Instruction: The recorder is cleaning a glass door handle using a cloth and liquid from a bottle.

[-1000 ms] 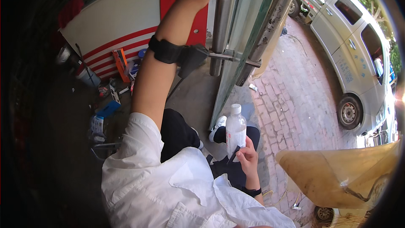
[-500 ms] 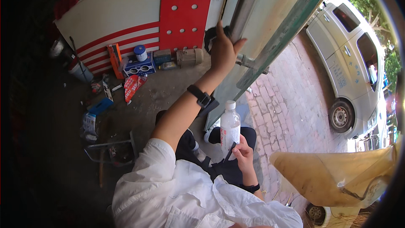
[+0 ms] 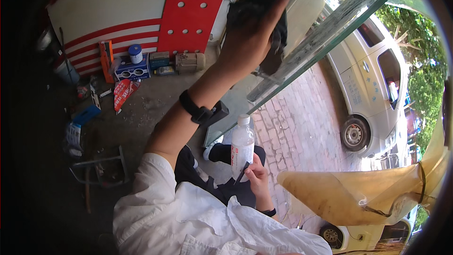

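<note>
My left hand (image 3: 247, 42) is raised at the glass door (image 3: 325, 49), thumb stretched upward. It holds a dark, crumpled black cloth (image 3: 279, 42), which spreads past the hand on both sides; most of the fingers are hidden. Whether the cloth touches the glass I cannot tell. Lower down, my right hand (image 3: 257, 179) is closed on a clear plastic bottle (image 3: 243, 139) with a white cap, held upright in front of my legs. A slim black strip (image 3: 241, 172) sticks out from the same grip, beside the bottle.
A red-and-white counter (image 3: 120, 4) stands at the left. By its base are a motor (image 3: 190, 62), a blue box (image 3: 132, 69) and a white tub (image 3: 135, 55). A metal frame (image 3: 125, 163) lies on the floor. Outside are a silver van (image 3: 361, 82) and a yellowish sheet (image 3: 330, 193).
My left hand has moved up along the door, and far more of the black cloth shows around it. The view has shifted a little; my right hand keeps the bottle.
</note>
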Demonstrator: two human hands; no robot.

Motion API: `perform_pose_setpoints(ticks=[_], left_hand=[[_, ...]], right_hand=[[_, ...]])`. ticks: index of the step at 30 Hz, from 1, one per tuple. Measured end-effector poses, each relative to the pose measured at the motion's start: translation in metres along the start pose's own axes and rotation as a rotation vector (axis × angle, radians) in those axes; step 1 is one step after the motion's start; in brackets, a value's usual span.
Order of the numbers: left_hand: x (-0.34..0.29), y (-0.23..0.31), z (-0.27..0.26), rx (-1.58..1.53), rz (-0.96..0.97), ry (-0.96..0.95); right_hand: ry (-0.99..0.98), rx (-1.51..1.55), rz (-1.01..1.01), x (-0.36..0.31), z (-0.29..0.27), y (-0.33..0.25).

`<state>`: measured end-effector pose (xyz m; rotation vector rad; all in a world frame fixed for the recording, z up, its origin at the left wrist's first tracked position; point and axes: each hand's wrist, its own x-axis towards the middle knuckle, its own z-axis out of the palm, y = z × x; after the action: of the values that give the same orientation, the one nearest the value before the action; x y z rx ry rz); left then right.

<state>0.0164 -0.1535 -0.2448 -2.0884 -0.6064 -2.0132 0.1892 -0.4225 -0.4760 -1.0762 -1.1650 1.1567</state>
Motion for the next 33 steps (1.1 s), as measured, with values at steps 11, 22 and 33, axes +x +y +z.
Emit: perform_pose_setpoints(ticks=[11,22,33], left_hand=[[0.068,-0.023,0.079,0.059,-0.297,0.095],[-0.062,-0.046,0.065,0.092,-0.355,-0.053],[-0.048,-0.042,0.065,0.088,-0.456,-0.098]], right_hand=[[-0.02,0.049,-0.01,0.002,-0.003,0.013],[-0.044,0.111,-0.06,0.013,-0.006,0.011],[-0.03,0.153,-0.067,-0.003,0.0,-0.009]])
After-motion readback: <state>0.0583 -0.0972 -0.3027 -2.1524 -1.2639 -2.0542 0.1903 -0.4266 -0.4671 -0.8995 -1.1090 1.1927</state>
